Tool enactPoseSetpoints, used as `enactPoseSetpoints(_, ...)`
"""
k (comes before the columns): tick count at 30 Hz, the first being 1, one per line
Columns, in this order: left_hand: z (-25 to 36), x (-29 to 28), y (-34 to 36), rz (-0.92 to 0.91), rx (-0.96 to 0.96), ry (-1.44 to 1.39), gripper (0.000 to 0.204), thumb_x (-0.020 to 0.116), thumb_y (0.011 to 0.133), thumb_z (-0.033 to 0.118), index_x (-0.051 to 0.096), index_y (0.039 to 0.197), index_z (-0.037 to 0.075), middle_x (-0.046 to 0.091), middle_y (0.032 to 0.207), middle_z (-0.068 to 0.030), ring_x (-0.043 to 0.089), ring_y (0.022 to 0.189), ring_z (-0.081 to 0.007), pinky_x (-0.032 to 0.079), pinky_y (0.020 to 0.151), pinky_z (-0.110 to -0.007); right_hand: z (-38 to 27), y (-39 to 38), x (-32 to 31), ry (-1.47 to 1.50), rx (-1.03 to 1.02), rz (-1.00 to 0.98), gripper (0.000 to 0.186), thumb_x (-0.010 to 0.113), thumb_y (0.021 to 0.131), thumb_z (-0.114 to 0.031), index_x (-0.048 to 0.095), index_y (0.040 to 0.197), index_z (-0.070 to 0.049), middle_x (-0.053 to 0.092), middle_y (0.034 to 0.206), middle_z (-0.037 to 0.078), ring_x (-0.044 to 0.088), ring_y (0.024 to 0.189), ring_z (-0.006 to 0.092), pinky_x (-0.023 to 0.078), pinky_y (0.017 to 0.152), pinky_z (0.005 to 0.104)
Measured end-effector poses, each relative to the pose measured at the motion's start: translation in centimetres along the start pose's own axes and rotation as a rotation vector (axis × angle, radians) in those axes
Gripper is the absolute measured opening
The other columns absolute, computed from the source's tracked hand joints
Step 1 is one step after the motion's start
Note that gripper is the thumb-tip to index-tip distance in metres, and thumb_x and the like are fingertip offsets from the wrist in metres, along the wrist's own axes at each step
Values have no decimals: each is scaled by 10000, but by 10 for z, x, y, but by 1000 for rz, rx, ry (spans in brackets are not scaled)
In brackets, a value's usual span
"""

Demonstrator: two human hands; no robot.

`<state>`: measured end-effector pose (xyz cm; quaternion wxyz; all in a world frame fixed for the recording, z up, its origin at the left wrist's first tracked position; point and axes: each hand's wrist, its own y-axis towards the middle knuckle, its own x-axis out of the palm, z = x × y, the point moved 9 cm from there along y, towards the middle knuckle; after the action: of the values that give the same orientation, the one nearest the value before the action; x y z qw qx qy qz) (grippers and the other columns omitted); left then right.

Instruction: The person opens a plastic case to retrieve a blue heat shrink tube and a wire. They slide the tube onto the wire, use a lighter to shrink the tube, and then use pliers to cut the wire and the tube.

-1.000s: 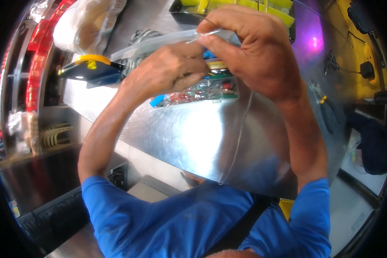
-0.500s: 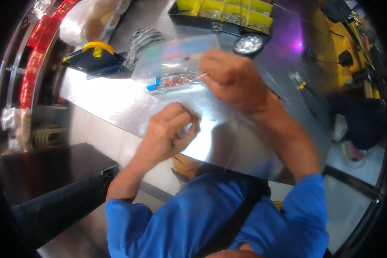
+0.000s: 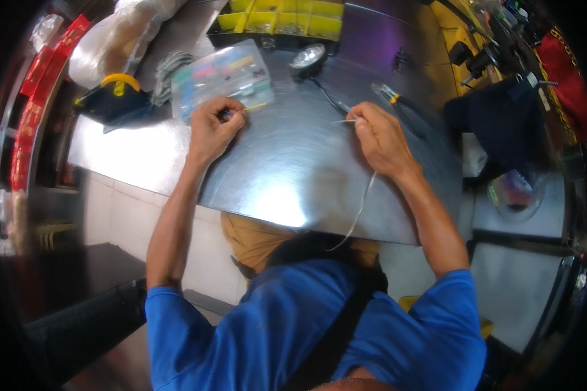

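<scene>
My left hand is closed at the near edge of a clear plastic case holding coloured pieces. A thin yellow wire-like piece sticks out to the right of its fingertips, and a small blue bit shows between the fingers. Over the table's right side, my right hand pinches a thin white wire, whose short end points left. The wire's tail hangs below the hand past the table's front edge. Beyond both hands lies a round lamp with a black cable running toward my right hand.
A black and yellow compartment box stands at the back of the metal table. Pliers lie to the right. Grey gloves, a dark yellow-handled item and a white plastic bag sit at left.
My hands have moved apart, the left one away to the case, the right one nearer me. The red pieces in the case's near part no longer show. The view has shifted.
</scene>
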<state>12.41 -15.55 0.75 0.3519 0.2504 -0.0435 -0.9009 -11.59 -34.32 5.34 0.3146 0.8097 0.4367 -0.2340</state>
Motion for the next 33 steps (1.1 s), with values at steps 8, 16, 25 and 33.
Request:
enactPoseSetpoints(8, 116, 132, 24, -633, 299, 208, 80, 711, 759, 51, 676, 809, 0, 645, 729, -44, 578, 715, -117, 466, 651, -316, 55, -9, -13, 294, 155, 161, 306, 516, 1032, -200, 707, 921, 12, 576, 656, 30, 529, 623, 117, 440, 609, 339)
enactPoseSetpoints(16, 86, 146, 46, -773, 199, 338, 131, 775, 753, 36, 698, 855, 8, 642, 792, -2, 560, 712, -91, 465, 651, -296, 79, -6, -13, 485, 236, 139, 314, 515, 1057, -212, 722, 951, -1, 516, 648, -29, 418, 542, 36, 366, 508, 242)
enactPoseSetpoints(25, 69, 125, 60, -473, 69, -152, 210, 668, 925, -39, 684, 1129, 9, 698, 938, -26, 656, 875, -89, 533, 794, -226, 86, -4, -17, 726, 342, 212, 284, 536, 1075, -210, 734, 1022, -12, 535, 685, -24, 419, 550, 32, 362, 489, 205)
enactPoseSetpoints(33, 88, 137, 50, -387, 129, -310, 270, 730, 958, 88, 698, 1220, 28, 761, 1052, -77, 701, 887, -105, 585, 803, -247, 35, -7, -45, 361, 55, 111, 238, 650, 1005, -206, 778, 941, -15, 547, 741, -35, 430, 634, 38, 346, 577, 223)
